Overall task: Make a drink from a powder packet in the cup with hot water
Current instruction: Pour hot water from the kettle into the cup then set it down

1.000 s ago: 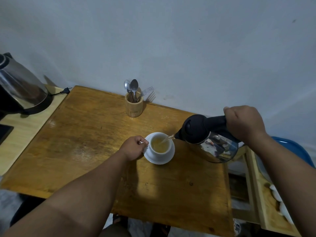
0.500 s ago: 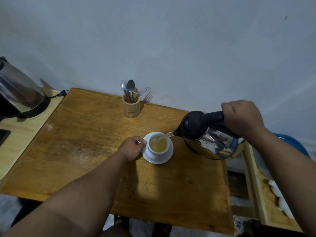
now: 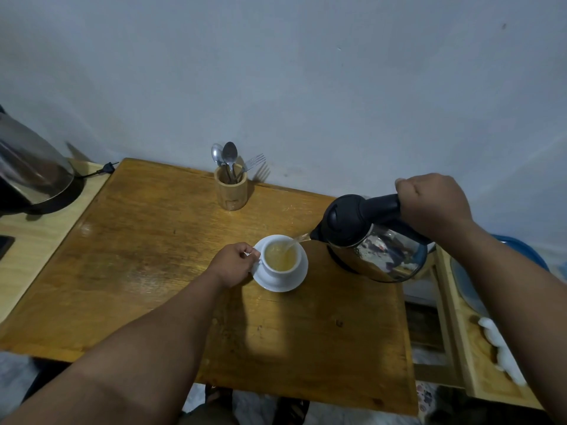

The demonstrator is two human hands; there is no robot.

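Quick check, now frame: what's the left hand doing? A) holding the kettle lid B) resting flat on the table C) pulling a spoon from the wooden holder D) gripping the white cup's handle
D: the left hand pinches the handle of the white ceramic cup on its white saucer, while the right hand tilts the black-topped steel kettle, pouring into it.

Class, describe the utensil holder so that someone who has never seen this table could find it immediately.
Start at the wooden table and look to its far edge, against the pale wall. There stands the utensil holder, a small upright wooden cylinder behind the white cup. Only it has spoons and a fork sticking out of it.
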